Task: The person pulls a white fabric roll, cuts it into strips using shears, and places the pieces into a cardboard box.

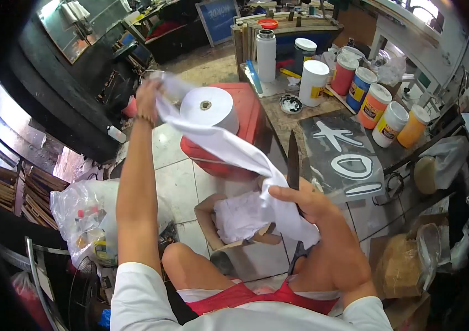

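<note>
Fingers of the right hand (314,207): curled firmly round a knife (293,157), the thumb laid over it with a white strip (226,142) bunched in the same grip; sharing one hold, either could slip if the strip is pulled hard.
Fingers of the left hand (147,102): raised and blurred, seemingly closed on the strip's far end; how tight, I cannot tell.
Blade: pointing up, just beside the strip; a swing or slack fold could bring cloth or skin against the edge.
Strip: sagging between the hands, twisted, its tail hanging below the right hand; uneven tension could make a cut wander.
Roll of white material (208,110): upright on a red plastic stand (252,105), behind the strip; whether the two are joined is unclear, and if they are, a tug could topple it.
Carton (205,227): below the strip, holding white scraps (240,215); a loose end could drop beside it onto the tiles.
Desk (276,118): to the right, with a dish of paint (290,103) and a lettered black sheet (342,157); a wide elbow or trailing cloth could smear them.
</note>
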The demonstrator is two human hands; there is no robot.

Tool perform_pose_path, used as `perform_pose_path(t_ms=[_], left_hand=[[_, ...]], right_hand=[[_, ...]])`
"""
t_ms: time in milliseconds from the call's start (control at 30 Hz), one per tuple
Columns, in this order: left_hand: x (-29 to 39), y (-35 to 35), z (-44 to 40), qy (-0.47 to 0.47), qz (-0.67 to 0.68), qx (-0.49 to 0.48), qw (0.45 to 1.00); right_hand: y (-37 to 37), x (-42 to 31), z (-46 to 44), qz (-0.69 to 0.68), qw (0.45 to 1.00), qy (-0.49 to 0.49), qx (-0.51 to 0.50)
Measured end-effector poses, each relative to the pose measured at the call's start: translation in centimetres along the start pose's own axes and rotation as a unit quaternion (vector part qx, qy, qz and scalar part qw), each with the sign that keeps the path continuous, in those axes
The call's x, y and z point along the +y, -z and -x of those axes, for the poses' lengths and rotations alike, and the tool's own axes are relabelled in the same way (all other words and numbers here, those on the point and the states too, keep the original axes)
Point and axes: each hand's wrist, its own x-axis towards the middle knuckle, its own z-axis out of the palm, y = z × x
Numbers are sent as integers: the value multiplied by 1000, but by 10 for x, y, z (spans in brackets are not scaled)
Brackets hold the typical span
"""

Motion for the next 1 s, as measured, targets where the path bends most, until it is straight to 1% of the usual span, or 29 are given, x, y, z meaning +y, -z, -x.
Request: perform_pose_path(t_ms=[33, 100, 133, 200, 233, 300, 333, 400, 433, 500, 533, 567, 600, 633, 700, 733, 767, 833, 867, 900, 933, 967, 1000], left_hand=[[22, -26, -2, -22, 52, -36, 998], [74, -71, 31, -24, 130, -152, 980], [85, -79, 42, -23, 129, -151, 980], [94, -85, 63, -7, 125, -182, 975], [94, -79, 72, -5, 123, -184, 975], [96, -58, 90, -53, 2, -117, 992], [101, -46, 96, -50, -3, -119, 992], [120, -20, 107, -113, 6, -230, 967], [131, -9, 112, -112, 2, -231, 966], [154, 2, 119, -144, -92, -279, 945], [167, -11, 123, -143, -93, -278, 945], [180, -33, 127, -213, -178, -203, 939], [189, -43, 126, -279, -261, -124, 916], [193, -40, 113, -279, -262, -119, 916], [202, -34, 67, -293, -416, -168, 845], [207, -35, 47, -291, -430, -146, 842], [212, -36, 27, -289, -444, -124, 839], [218, -36, -11, -243, -429, -32, 869], [214, -31, -36, -241, -428, -30, 870], [206, -26, -59, -315, -404, -25, 858], [194, -22, -73, -386, -379, -20, 841], [179, -25, -76, -384, -380, -19, 841], [160, -31, -80, -389, -420, 6, 820]], right_hand=[[-2, -1, -2, -2, 1000, -5, 3], [-5, -6, -7, -8, 999, 16, 32], [-8, -8, -8, -25, 998, 32, 51], [-5, -10, -10, -53, 997, 32, 55], [-2, -11, -10, -79, 995, 34, 60], [2, -14, -7, -103, 992, 35, 64], [1, -16, -6, -121, 989, 36, 77], [3, -14, -6, -142, 985, 33, 89], [2, -13, -6, -146, 985, 33, 86], [0, -13, -6, -122, 987, 47, 88], [2, -10, -8, -122, 988, 46, 86], [5, -4, -12, -116, 991, 31, 66], [5, 0, -15, -108, 993, 17, 45], [2, 0, -16, -105, 994, 14, 41], [-5, 2, -15, -64, 997, -31, 37], [-11, 3, -16, -33, 996, -55, 62], [-16, 6, -19, -30, 996, -56, 63], [-23, 19, -29, -37, 999, -27, 13], [-25, 26, -36, -45, 998, -30, 16], [-29, 29, -38, -43, 998, -32, 16], [-34, 31, -40, -16, 1000, -9, 24], [-39, 34, -42, 11, 999, 15, 32], [-38, 48, -51, -2, 999, 16, 48]])
